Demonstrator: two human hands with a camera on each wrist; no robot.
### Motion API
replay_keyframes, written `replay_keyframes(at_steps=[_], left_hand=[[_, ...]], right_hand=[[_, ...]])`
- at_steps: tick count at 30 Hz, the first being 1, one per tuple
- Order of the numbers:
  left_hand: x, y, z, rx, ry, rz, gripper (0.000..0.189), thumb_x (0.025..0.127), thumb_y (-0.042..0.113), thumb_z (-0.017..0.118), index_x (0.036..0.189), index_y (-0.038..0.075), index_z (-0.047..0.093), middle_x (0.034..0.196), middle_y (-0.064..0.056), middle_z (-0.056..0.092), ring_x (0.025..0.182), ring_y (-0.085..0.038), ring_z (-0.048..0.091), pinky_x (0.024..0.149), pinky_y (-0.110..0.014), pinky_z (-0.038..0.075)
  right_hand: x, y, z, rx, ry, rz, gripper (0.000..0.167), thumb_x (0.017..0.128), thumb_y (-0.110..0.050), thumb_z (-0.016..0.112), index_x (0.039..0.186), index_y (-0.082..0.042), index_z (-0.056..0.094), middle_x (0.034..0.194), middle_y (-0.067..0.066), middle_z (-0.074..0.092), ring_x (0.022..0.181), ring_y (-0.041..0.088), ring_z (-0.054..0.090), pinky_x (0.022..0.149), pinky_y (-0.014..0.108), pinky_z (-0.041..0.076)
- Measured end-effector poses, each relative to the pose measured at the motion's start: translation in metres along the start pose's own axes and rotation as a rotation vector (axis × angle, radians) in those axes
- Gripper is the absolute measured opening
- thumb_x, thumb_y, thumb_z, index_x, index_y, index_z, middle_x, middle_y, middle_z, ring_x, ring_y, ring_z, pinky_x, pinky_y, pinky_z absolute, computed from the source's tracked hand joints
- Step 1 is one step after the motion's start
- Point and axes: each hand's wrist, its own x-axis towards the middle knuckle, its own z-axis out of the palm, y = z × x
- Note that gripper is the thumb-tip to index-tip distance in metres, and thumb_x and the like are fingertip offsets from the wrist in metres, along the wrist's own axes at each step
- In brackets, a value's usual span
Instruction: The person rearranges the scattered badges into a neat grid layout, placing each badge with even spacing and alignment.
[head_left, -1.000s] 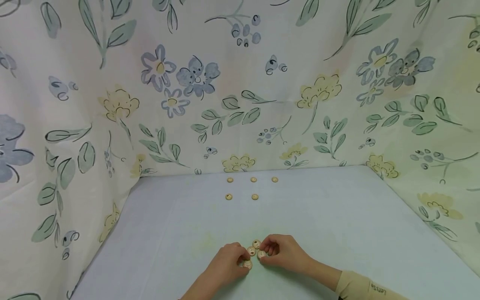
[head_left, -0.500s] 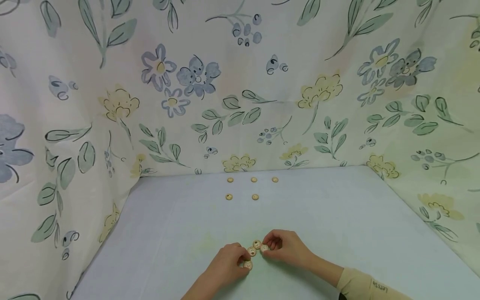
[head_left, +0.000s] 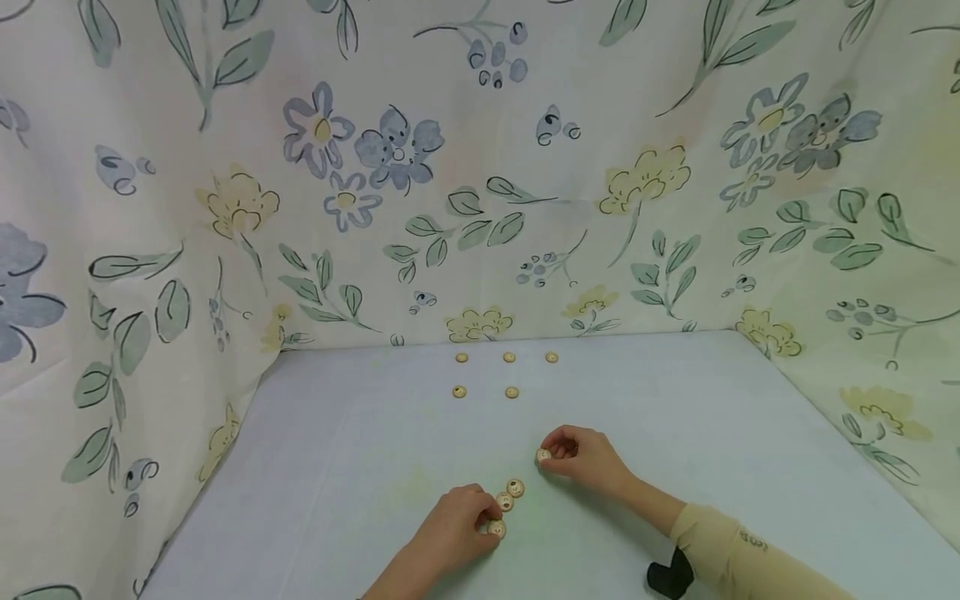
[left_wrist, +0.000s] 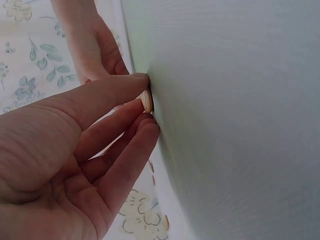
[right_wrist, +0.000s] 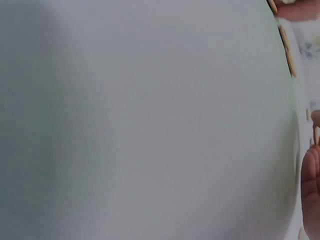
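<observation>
My left hand (head_left: 456,527) pinches a small round wooden disc (head_left: 497,529) with dark marks on its face. In the left wrist view that disc (left_wrist: 147,101) shows edge-on between thumb and fingers, close against the cloth. Just beyond it lie two like discs, one (head_left: 505,502) near the fingertips and another (head_left: 515,488) up and to its right, rims meeting. Farther right and away, my right hand (head_left: 588,458) holds a disc (head_left: 543,455) between thumb and forefinger. Only part of the right hand (right_wrist: 311,190) enters the right wrist view, at its edge.
Several more discs lie in two rows toward the back of the pale cloth-covered table (head_left: 360,467), such as one disc (head_left: 512,392) in the nearer row. A flower-print curtain (head_left: 480,208) stands behind and along both sides. A black object (head_left: 670,577) hangs by the right sleeve (head_left: 735,546).
My right hand has moved away from the two resting discs, up and to the right, carrying its disc along. My left hand keeps its place and its hold.
</observation>
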Motion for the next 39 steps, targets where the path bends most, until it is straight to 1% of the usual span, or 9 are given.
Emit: replay_keyframes(at_steps=[4, 9, 11, 13, 17, 24, 28, 34, 39], left_hand=[[0.000, 0.001, -0.001, -0.008, -0.007, -0.008, 0.010, 0.074, 0.008, 0.077, 0.083, 0.012, 0.073, 0.073, 0.012, 0.050, 0.066, 0.000, 0.042, 0.061, -0.020, 0.039], [0.000, 0.000, 0.000, -0.004, -0.009, -0.001, 0.010, 0.074, 0.007, 0.077, 0.083, 0.011, 0.073, 0.073, 0.012, 0.050, 0.066, 0.000, 0.042, 0.061, -0.020, 0.039], [-0.001, 0.000, 0.000, -0.008, -0.007, 0.005, 0.011, 0.074, 0.007, 0.076, 0.083, 0.011, 0.073, 0.073, 0.012, 0.050, 0.066, 0.000, 0.042, 0.061, -0.020, 0.039], [-0.001, -0.001, 0.000, -0.011, -0.005, 0.010, 0.011, 0.074, 0.007, 0.076, 0.083, 0.011, 0.073, 0.072, 0.012, 0.050, 0.065, 0.000, 0.042, 0.061, -0.019, 0.039], [-0.002, -0.001, 0.001, -0.014, -0.001, 0.006, 0.011, 0.074, 0.007, 0.076, 0.083, 0.012, 0.073, 0.073, 0.013, 0.050, 0.066, 0.000, 0.043, 0.062, -0.019, 0.040], [-0.002, -0.001, 0.000, -0.007, 0.006, 0.010, 0.011, 0.074, 0.007, 0.076, 0.083, 0.012, 0.073, 0.073, 0.013, 0.051, 0.066, 0.000, 0.041, 0.061, -0.019, 0.039], [-0.001, 0.000, -0.001, -0.014, 0.000, -0.004, 0.011, 0.074, 0.007, 0.076, 0.084, 0.012, 0.074, 0.073, 0.013, 0.051, 0.066, 0.000, 0.041, 0.062, -0.019, 0.039], [-0.001, 0.001, -0.001, -0.027, -0.003, -0.019, 0.011, 0.074, 0.007, 0.077, 0.083, 0.011, 0.073, 0.073, 0.013, 0.051, 0.067, -0.001, 0.043, 0.062, -0.020, 0.040], [-0.002, 0.001, -0.001, -0.030, -0.006, -0.025, 0.011, 0.074, 0.007, 0.077, 0.084, 0.011, 0.073, 0.074, 0.013, 0.052, 0.068, -0.002, 0.044, 0.063, -0.020, 0.040]], right_hand=[[0.015, 0.007, -0.008, -0.017, 0.045, 0.026, 0.020, 0.078, -0.020, 0.081, 0.093, -0.012, 0.069, 0.078, -0.005, 0.061, 0.072, 0.011, 0.056, 0.064, 0.023, 0.047], [0.031, 0.015, -0.018, -0.062, 0.103, 0.012, 0.020, 0.080, -0.018, 0.079, 0.094, -0.008, 0.069, 0.079, -0.004, 0.062, 0.072, 0.012, 0.056, 0.063, 0.024, 0.046], [0.036, 0.019, -0.021, -0.080, 0.114, 0.025, 0.020, 0.080, -0.018, 0.078, 0.095, -0.007, 0.069, 0.080, -0.003, 0.062, 0.072, 0.012, 0.055, 0.062, 0.025, 0.046], [0.041, 0.022, -0.023, -0.078, 0.120, 0.065, 0.020, 0.080, -0.017, 0.079, 0.095, -0.008, 0.069, 0.080, -0.002, 0.062, 0.073, 0.013, 0.055, 0.061, 0.024, 0.045], [0.051, 0.024, -0.027, -0.085, 0.133, 0.115, 0.021, 0.081, -0.017, 0.078, 0.097, -0.006, 0.068, 0.082, 0.001, 0.062, 0.076, 0.016, 0.054, 0.062, 0.025, 0.046], [0.068, 0.032, -0.034, -0.093, 0.178, 0.129, 0.022, 0.082, -0.019, 0.078, 0.096, -0.005, 0.068, 0.084, 0.002, 0.064, 0.076, 0.017, 0.056, 0.064, 0.027, 0.046], [0.074, 0.036, -0.036, -0.105, 0.183, 0.126, 0.021, 0.082, -0.018, 0.077, 0.096, -0.004, 0.068, 0.083, 0.003, 0.064, 0.075, 0.017, 0.056, 0.063, 0.028, 0.046], [0.081, 0.041, -0.037, -0.124, 0.184, 0.145, 0.022, 0.084, -0.017, 0.076, 0.098, -0.002, 0.067, 0.084, 0.004, 0.063, 0.076, 0.018, 0.055, 0.063, 0.028, 0.046], [0.084, 0.042, -0.037, -0.136, 0.195, 0.137, 0.022, 0.084, -0.017, 0.075, 0.097, -0.001, 0.067, 0.083, 0.004, 0.063, 0.076, 0.019, 0.055, 0.065, 0.030, 0.045]])
